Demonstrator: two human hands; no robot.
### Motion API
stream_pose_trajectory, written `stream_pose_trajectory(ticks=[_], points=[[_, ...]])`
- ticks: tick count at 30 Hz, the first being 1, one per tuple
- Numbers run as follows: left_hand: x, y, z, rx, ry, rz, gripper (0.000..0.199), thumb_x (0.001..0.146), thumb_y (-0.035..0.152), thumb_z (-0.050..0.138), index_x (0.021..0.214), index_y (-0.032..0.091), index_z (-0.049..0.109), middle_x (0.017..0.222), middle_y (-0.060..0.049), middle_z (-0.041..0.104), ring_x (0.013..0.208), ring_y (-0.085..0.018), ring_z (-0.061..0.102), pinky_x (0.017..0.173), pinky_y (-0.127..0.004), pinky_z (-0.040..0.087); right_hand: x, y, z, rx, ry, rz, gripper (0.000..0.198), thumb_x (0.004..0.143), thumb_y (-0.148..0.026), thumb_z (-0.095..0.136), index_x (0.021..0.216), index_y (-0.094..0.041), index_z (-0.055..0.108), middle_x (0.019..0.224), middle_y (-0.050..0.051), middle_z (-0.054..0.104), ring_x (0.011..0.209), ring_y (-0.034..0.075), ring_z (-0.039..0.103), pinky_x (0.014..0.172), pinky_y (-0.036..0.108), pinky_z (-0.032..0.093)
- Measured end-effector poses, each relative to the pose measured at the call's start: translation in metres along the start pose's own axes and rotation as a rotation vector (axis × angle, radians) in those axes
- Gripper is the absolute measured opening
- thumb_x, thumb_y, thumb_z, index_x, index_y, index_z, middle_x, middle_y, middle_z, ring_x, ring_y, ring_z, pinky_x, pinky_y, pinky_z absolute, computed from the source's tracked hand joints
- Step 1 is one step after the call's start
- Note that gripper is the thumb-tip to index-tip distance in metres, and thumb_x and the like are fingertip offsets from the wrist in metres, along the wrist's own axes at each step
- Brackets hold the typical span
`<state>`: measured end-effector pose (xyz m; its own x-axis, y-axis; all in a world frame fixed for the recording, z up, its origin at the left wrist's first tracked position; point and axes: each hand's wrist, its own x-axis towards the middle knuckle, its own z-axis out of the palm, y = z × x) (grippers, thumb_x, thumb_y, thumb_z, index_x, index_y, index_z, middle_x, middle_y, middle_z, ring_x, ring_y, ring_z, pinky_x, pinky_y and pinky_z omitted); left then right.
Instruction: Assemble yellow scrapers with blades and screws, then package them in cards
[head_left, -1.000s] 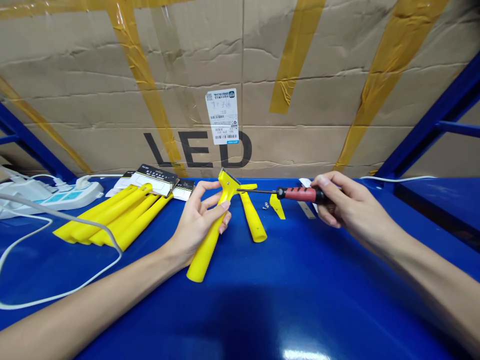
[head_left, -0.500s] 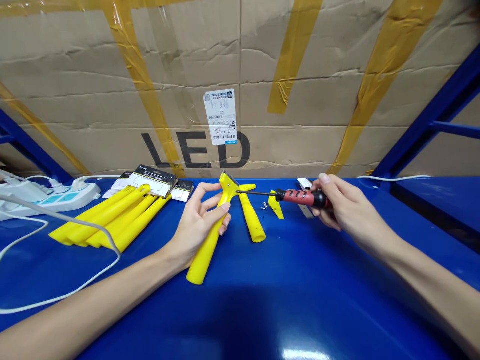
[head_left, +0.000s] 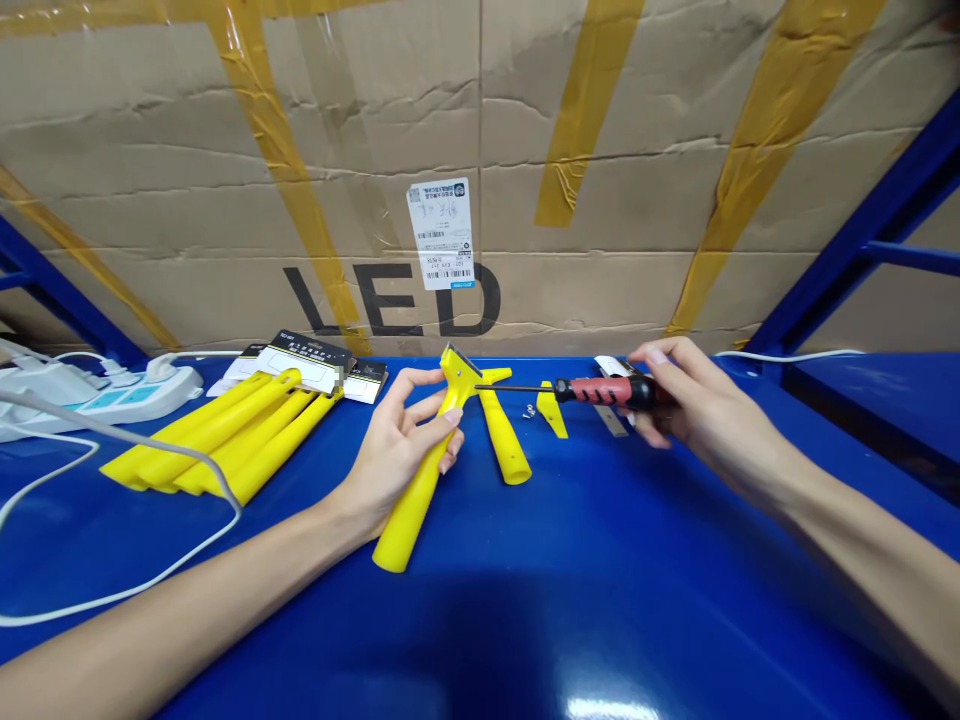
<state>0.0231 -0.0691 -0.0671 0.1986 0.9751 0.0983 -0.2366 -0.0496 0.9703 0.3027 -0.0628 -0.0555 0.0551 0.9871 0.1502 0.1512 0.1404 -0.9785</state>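
Observation:
My left hand (head_left: 401, 440) is wrapped round the yellow handle of a scraper (head_left: 409, 510), its head tilted up and a metal edge along the top. In my right hand (head_left: 709, 420) is a red and black screwdriver (head_left: 604, 391), held level at the end of its grip. The screwdriver's tip meets the side of the scraper's head near a small screw. Behind them on the blue surface lies another yellow scraper handle (head_left: 505, 440). Small screws (head_left: 529, 411) sit beside a loose yellow piece (head_left: 552, 410). A flat metal blade (head_left: 611, 420) lies partly under the screwdriver.
Several yellow scrapers with black-and-white cards (head_left: 225, 430) lie at the left. Beyond them is a white power strip (head_left: 112, 400) with plugs, and its grey-white cable (head_left: 187, 452) loops forward. A large taped carton (head_left: 480, 130) stands at the back between blue metal frame bars (head_left: 847, 240).
My right hand has shifted its fingers on the screwdriver's grip and moved slightly right. The screwdriver has turned a little. The left hand and scraper have hardly moved.

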Motion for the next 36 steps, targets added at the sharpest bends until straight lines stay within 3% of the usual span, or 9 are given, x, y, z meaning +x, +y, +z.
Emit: stream_pose_trajectory(ticks=[4, 7, 10, 16, 22, 25, 29, 33, 36], points=[[0.0012, 0.0028, -0.0015, -0.006, 0.030, -0.012, 0.042, 0.081, 0.020, 0.078, 0.109, 0.026, 0.047, 0.079, 0.005, 0.061, 0.051, -0.007, 0.054, 0.050, -0.020, 0.042, -0.0015, -0.0041, -0.0034, 0.164, -0.147, 0.004, 0.042, 0.077, -0.040, 0.081, 0.109, -0.032, 0.054, 0.090, 0.001, 0.066, 0.066, 0.016, 0.060, 0.055, 0.029, 0.048], [0.0007, 0.0017, -0.0008, -0.015, 0.028, -0.017, 0.042, 0.080, 0.021, 0.079, 0.108, 0.026, 0.048, 0.081, 0.004, 0.062, 0.053, -0.008, 0.055, 0.049, -0.020, 0.041, -0.0003, -0.0017, -0.0025, -0.028, -0.070, -0.034, 0.035, 0.087, -0.058, 0.068, 0.096, -0.028, 0.050, 0.063, -0.003, 0.055, 0.046, 0.012, 0.047, 0.042, 0.026, 0.036], [-0.0003, -0.0001, 0.0003, -0.018, 0.008, -0.025, 0.041, 0.081, 0.022, 0.078, 0.108, 0.025, 0.048, 0.084, 0.003, 0.062, 0.054, -0.008, 0.055, 0.049, -0.020, 0.041, 0.0011, 0.0002, -0.0005, -0.168, 0.036, -0.018, 0.042, 0.092, -0.069, 0.052, 0.091, -0.027, 0.047, 0.056, -0.004, 0.052, 0.034, 0.009, 0.037, 0.035, 0.026, 0.023], [0.0010, 0.0047, 0.0006, -0.009, 0.071, -0.049, 0.045, 0.079, 0.020, 0.079, 0.109, 0.025, 0.047, 0.080, 0.004, 0.061, 0.051, -0.007, 0.053, 0.049, -0.020, 0.041, -0.0020, -0.0074, -0.0001, 0.175, -0.133, -0.008, 0.051, 0.070, -0.043, 0.085, 0.107, -0.032, 0.052, 0.092, 0.000, 0.066, 0.068, 0.017, 0.063, 0.057, 0.031, 0.049], [-0.0010, 0.0020, 0.0020, -0.024, 0.022, -0.058, 0.042, 0.080, 0.021, 0.079, 0.109, 0.026, 0.048, 0.087, 0.002, 0.064, 0.054, -0.008, 0.055, 0.049, -0.020, 0.042, 0.0004, -0.0017, -0.0008, -0.147, 0.028, -0.049, 0.039, 0.090, -0.065, 0.060, 0.093, -0.029, 0.046, 0.052, -0.006, 0.050, 0.037, 0.011, 0.038, 0.039, 0.027, 0.026], [-0.0017, 0.0003, 0.0018, -0.027, 0.020, -0.057, 0.041, 0.081, 0.021, 0.079, 0.108, 0.025, 0.049, 0.087, 0.002, 0.064, 0.054, -0.007, 0.054, 0.049, -0.020, 0.042, 0.0014, -0.0021, -0.0029, -0.079, 0.036, -0.006, 0.041, 0.086, -0.064, 0.065, 0.097, -0.030, 0.046, 0.064, -0.003, 0.058, 0.042, 0.013, 0.049, 0.040, 0.028, 0.034], [-0.0009, 0.0009, 0.0006, -0.053, 0.070, -0.056, 0.043, 0.078, 0.020, 0.080, 0.108, 0.025, 0.049, 0.086, 0.002, 0.063, 0.053, -0.007, 0.054, 0.048, -0.019, 0.042, -0.0009, -0.0071, -0.0040, 0.094, -0.151, -0.021, 0.057, 0.070, -0.047, 0.085, 0.114, -0.033, 0.052, 0.089, 0.001, 0.065, 0.070, 0.019, 0.062, 0.059, 0.034, 0.051], [-0.0012, 0.0009, 0.0011, -0.050, 0.053, -0.066, 0.044, 0.078, 0.020, 0.080, 0.109, 0.025, 0.049, 0.085, 0.002, 0.063, 0.053, -0.007, 0.054, 0.049, -0.020, 0.042, -0.0004, -0.0027, -0.0022, -0.118, -0.083, -0.064, 0.040, 0.089, -0.062, 0.064, 0.107, -0.029, 0.051, 0.060, -0.004, 0.055, 0.044, 0.013, 0.046, 0.042, 0.027, 0.034], [-0.0014, 0.0014, 0.0016, -0.032, 0.028, -0.061, 0.042, 0.080, 0.021, 0.079, 0.109, 0.026, 0.049, 0.087, 0.002, 0.064, 0.054, -0.007, 0.055, 0.049, -0.020, 0.042, 0.0016, 0.0017, -0.0022, -0.144, -0.005, -0.017, 0.039, 0.093, -0.065, 0.054, 0.101, -0.027, 0.050, 0.061, -0.003, 0.057, 0.038, 0.011, 0.044, 0.038, 0.027, 0.030]])
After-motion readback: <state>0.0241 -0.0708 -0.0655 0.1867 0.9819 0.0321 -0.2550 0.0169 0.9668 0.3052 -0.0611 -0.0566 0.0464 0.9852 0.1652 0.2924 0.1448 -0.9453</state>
